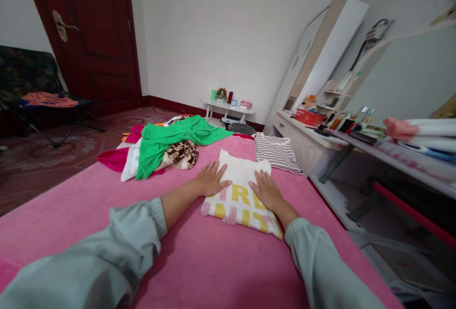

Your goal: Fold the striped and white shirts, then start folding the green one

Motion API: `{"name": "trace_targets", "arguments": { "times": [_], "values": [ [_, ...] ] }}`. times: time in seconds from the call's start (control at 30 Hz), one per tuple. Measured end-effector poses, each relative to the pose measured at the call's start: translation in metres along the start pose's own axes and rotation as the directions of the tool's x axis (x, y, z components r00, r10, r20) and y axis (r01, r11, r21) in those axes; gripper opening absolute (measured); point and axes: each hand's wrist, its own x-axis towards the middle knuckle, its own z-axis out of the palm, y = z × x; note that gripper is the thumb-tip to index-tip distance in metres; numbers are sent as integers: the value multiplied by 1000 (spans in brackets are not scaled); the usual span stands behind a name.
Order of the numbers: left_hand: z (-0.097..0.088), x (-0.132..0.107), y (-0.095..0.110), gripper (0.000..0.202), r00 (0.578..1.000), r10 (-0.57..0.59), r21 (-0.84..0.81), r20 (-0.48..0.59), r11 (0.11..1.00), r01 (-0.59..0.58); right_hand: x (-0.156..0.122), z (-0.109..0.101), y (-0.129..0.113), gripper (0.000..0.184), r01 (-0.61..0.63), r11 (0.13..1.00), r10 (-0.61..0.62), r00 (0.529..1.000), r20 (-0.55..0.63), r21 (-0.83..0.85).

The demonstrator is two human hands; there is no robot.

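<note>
A folded white garment with yellow and pink letters [239, 204] lies on the pink bed cover [199, 261]. My left hand [211, 179] rests flat on its left side with fingers stretched out. My right hand [266, 190] lies flat on its right side, fingers together and extended. Both palms press down on the cloth and hold nothing. Pale grey-green sleeves cover both forearms.
A heap of loose clothes, with a green garment [171, 140] on top, lies at the far left of the bed. A folded striped piece [275, 152] sits beyond the white one. A dresser [306, 143], a small white table [228, 107], a dark chair [32, 86] and a red door [96, 33] surround the bed.
</note>
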Motion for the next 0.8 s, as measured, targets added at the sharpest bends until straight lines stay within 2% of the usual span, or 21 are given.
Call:
{"name": "trace_targets", "arguments": {
  "times": [0.17,0.27,0.33,0.43,0.53,0.7,0.8],
  "values": [
    [1,-27,-1,96,1000,-10,16,-17,1000,10,-31,-1,-12,68,-133,990,129,988,-89,-47],
    [-1,-40,-1,101,1000,21,43,13,999,-21,-41,-3,-19,71,-270,959,250,948,-200,-83],
    [-2,-45,-2,105,999,31,47,28,998,-32,-44,-5,-23,71,-315,946,284,921,-266,-83],
    [-3,-47,-1,106,999,33,33,-7,999,-33,-47,-10,-24,60,-303,951,263,898,-352,-64],
    [-6,-47,5,101,994,-3,35,-110,999,7,-49,-13,-22,47,-263,964,223,877,-425,-36],
    [-22,-51,24,80,946,-154,94,-285,978,188,-47,-14,-10,34,-245,969,232,861,-453,29],
    [-30,-52,30,68,927,-243,84,-284,957,277,-44,-13,-4,28,-238,968,251,866,-433,86]
  ]
}}
